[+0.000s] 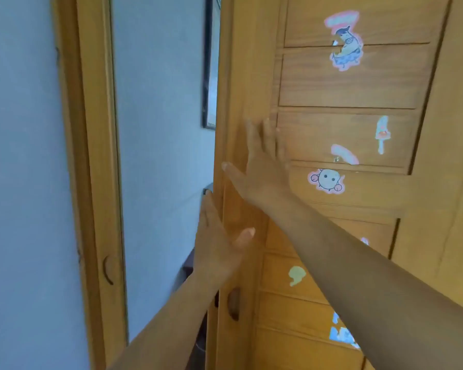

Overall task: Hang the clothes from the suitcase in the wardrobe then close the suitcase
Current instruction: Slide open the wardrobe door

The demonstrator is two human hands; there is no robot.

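Note:
A wooden wardrobe door (345, 124) with several cartoon stickers fills the right side of the head view. My right hand (262, 166) lies flat on its left stile, fingers spread and pointing up. Lower down, my left hand (217, 244) rests open against the door's left edge, fingers up and thumb out to the right. A recessed handle (234, 303) sits below my left hand. A second wooden door (91, 182) with a pale panel stands at the left, with its own curved handle (108, 269). No clothes or suitcase are in view.
Through the gap between the two doors I see a pale panel or wall (161, 156), a dark-framed picture or mirror (209, 62) and some dark, unclear shapes low down (190, 263). A pale wall (19, 182) is at the far left.

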